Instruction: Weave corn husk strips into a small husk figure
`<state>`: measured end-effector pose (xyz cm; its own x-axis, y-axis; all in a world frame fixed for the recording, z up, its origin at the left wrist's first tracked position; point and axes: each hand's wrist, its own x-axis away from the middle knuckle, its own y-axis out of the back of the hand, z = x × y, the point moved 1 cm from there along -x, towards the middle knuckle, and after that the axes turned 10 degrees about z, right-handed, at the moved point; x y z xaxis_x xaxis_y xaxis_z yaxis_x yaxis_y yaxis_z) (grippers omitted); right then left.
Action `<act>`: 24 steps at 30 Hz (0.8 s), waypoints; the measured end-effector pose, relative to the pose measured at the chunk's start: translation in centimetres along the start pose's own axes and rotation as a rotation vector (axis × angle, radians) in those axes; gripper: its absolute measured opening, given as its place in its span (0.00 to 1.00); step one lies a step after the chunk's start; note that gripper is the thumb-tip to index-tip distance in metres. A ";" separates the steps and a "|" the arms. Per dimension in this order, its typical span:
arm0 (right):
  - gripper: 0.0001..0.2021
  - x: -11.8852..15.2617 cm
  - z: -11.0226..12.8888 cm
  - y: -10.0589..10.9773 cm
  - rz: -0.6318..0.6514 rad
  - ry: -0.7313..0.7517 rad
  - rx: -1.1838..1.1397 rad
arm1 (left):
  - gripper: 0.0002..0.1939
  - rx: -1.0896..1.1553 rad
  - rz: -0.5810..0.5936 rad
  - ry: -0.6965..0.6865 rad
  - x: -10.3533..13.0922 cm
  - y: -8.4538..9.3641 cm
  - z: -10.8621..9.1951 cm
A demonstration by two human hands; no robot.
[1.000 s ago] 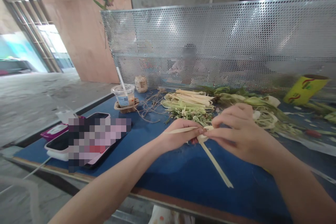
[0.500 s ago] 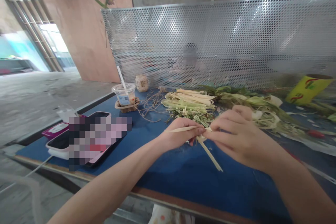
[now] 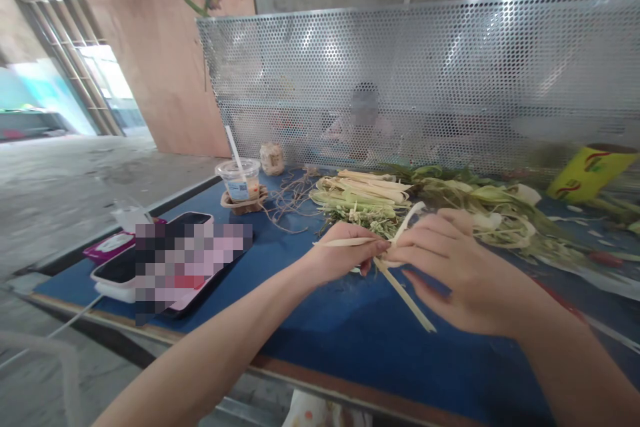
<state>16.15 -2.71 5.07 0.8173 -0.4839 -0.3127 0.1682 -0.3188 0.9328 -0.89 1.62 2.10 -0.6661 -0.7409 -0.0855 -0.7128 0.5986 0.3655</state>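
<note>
Left hand (image 3: 345,252): grip clamped on the pale, flat, husk-like strips (image 3: 406,299) where they cross, thumb pressed against fingers. Right hand (image 3: 445,260): grip closed on the same crossing, fingertips right beside the left ones; exact finger contact is hidden. One strip end runs over the back of the left hand, one curls up above the right fingers, one slants down toward the wearer, over the blue surface (image 3: 320,327). Just beyond the hands: flat pile of pale yellow and green husk pieces (image 3: 363,195), with thin green stems with small buds (image 3: 357,217) on its near side. Right of that, loose heap of green and cream leaves (image 3: 505,203), then a yellow open-ended tube with red marks (image 3: 590,173), tilted. Left of the pile: tangled thin brown twine (image 3: 293,199), then a clear plastic cup with a white straw (image 3: 241,181), sitting in a brown molded carrier (image 3: 245,200). Small beige lumpy block (image 3: 271,159) behind it. Near left: dark-screened phone with a pale case (image 3: 117,268), partly pixelated, purple packet (image 3: 107,248) beside it. Perforated metal screen (image 3: 300,67) stands at the back; a blurred person (image 3: 364,120) shows through it.
</note>
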 end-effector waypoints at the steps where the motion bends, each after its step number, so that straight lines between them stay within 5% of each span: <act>1: 0.08 0.0 -0.1 0.0 -0.013 0.002 0.005 | 0.13 0.016 -0.009 0.001 0.0 0.0 0.0; 13: 0.11 -0.9 0.3 -1.0 0.002 0.008 0.087 | 0.14 -0.101 -0.043 0.011 0.1 0.0 -0.3; 20: 0.10 -0.5 -0.1 -0.9 -0.171 -0.026 0.046 | 0.16 0.032 -0.085 0.014 0.0 0.1 0.2; 24: 0.11 -0.3 -0.5 -1.2 -0.102 0.012 0.070 | 0.17 0.021 -0.095 0.038 0.0 0.1 0.2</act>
<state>15.99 -1.75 4.10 0.8047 -0.4365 -0.4025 0.2121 -0.4218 0.8815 -1.02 1.74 1.96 -0.5864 -0.8057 -0.0836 -0.7773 0.5307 0.3378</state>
